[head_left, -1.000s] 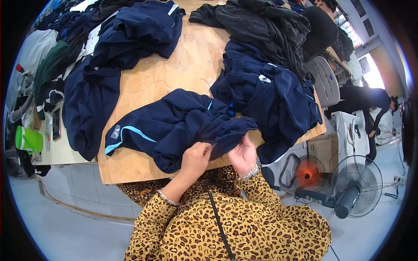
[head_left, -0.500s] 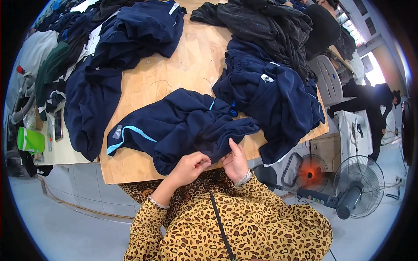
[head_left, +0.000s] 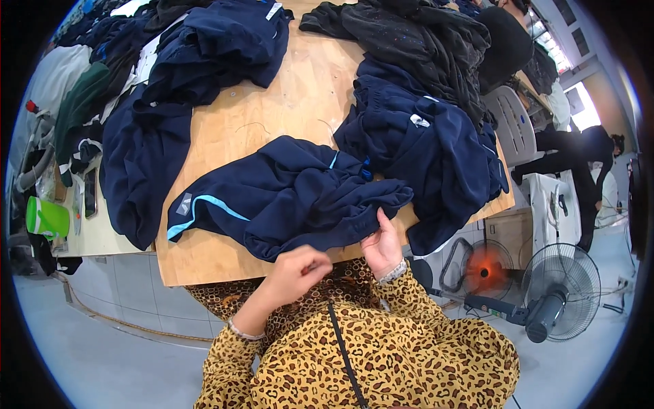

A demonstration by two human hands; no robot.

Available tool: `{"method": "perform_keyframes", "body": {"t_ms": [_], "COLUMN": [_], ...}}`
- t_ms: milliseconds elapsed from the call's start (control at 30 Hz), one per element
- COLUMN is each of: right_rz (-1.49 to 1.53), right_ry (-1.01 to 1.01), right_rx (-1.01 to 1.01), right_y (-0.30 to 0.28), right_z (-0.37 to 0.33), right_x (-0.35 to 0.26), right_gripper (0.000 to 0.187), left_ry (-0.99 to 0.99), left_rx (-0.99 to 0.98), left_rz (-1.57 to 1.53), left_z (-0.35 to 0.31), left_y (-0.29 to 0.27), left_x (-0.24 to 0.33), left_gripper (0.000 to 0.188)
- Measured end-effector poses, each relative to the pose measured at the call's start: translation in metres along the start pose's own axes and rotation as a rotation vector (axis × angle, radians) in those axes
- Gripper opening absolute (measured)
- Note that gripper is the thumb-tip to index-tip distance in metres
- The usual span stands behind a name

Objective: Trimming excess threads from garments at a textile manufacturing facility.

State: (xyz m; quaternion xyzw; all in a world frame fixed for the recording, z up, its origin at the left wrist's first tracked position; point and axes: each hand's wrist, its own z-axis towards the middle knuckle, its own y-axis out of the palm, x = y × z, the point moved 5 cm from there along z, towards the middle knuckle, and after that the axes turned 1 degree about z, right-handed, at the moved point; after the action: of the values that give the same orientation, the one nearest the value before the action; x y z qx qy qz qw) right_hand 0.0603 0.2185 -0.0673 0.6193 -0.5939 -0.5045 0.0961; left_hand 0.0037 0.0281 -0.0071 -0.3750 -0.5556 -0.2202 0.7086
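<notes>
A crumpled navy garment with light-blue piping and a small grey patch lies across the near part of the wooden table. My right hand grips its near right edge, thumb on top and the other fingers partly hidden beneath the cloth. Just off the garment's front edge is my left hand, its fingers curled together and slightly blurred. Whatever it may hold is hidden. A bright blue bit shows at the garment's far right side.
Navy garments are heaped at the right, beneath a dark speckled garment. Another navy pile covers the far left. A green bucket stands on a side table. Fans and a plastic chair are at the right; other people are beyond.
My left hand has drawn back from the cloth toward me. My right hand has slid right along the garment's edge, and the cloth there has shifted slightly right.
</notes>
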Motion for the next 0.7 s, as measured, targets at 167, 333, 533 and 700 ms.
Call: {"method": "perform_keyframes", "body": {"t_ms": [167, 333, 533, 700], "right_rz": [0.021, 0.003, -0.032, -0.108], "right_ry": [-0.001, 0.0, -0.018, 0.017], "right_rx": [0.028, 0.084, 0.032, -0.008], "right_y": [-0.006, -0.019, -0.01, 0.002], "right_z": [-0.005, -0.012, -0.016, -0.031], "right_x": [0.011, 0.003, 0.002, 0.012], "right_gripper": [0.03, 0.028, 0.032, 0.026], "left_ry": [-0.078, -0.134, -0.222, -0.205], "left_rx": [0.263, 0.156, -0.155, -0.036], "left_rz": [0.174, -0.052, -0.251, -0.355], "left_z": [0.036, 0.036, 0.016, 0.014], "left_y": [0.031, 0.035, 0.02, 0.01], "left_x": [-0.022, -0.057, -0.046, -0.029], "left_gripper": [0.015, 0.014, 0.014, 0.011]}}
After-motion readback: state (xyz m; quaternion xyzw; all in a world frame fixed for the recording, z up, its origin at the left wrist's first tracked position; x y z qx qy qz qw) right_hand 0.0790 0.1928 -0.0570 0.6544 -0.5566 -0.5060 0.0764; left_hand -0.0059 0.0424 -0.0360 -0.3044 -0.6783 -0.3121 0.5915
